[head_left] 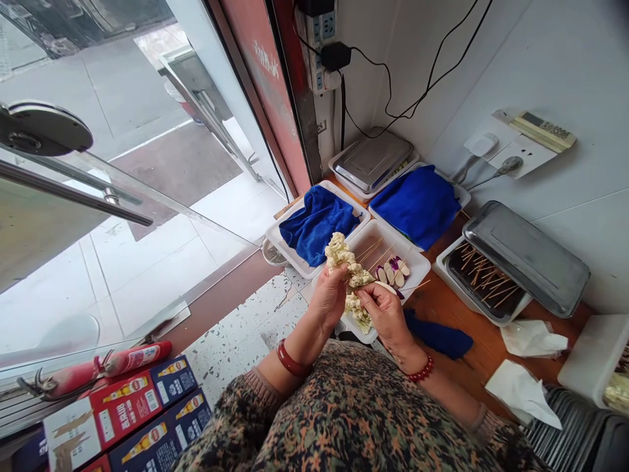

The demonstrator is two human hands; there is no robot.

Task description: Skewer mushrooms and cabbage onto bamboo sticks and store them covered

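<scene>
Pale cauliflower florets [341,252], bunched in a row, are gripped in my left hand [330,298], its thumb pressed on them. My right hand [386,314] pinches at the lower right end of the same cauliflower; whether a stick runs through it is hidden by the fingers. Beneath both hands, more cauliflower [358,313] lies in a white tray [364,335]. Just beyond, another white tray [417,262] contains purple-edged eggplant slices [393,270] and bamboo skewers [371,249]. One thin stick sticks out to the right past my right hand.
Blue cloths [317,219] [415,200] cover two trays behind. A metal lid [528,259] half covers a tray of skewers [484,275] at right. White tissues [523,393] and a dark blue cloth [439,334] lie on the wooden table [437,308]. A glass door stands left.
</scene>
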